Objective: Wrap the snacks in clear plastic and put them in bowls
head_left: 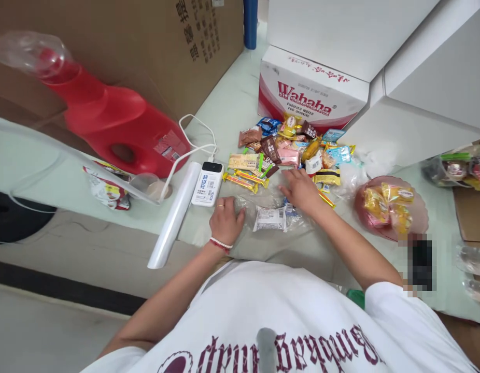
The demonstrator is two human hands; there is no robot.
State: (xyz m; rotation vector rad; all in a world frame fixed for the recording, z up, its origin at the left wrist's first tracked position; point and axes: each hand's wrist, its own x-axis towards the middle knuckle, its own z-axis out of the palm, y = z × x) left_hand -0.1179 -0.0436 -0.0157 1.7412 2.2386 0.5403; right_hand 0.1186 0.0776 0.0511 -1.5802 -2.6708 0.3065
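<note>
My left hand (226, 221) lies at the left edge of a clear plastic bag (248, 201), thumb apart from the fingers, with no held thing visible. A white wrapped snack (270, 219) is on or in the bag; I cannot tell which. My right hand (301, 191) reaches over the bag's right side, fingers spread at the near edge of a heap of wrapped snacks (288, 155). Its fingertips are close to a pink packet (288, 157). Left of the heap are a beige snack bar (244, 161) and yellow stick packs (245, 180).
A white power bank (208, 185) with a cable and a white roll (173, 217) lie left. Beyond stands a red jug (123, 127). A Wahaha carton (312, 96) backs the heap. At right sits a pink bowl (421, 212) with yellow-wrapped snacks.
</note>
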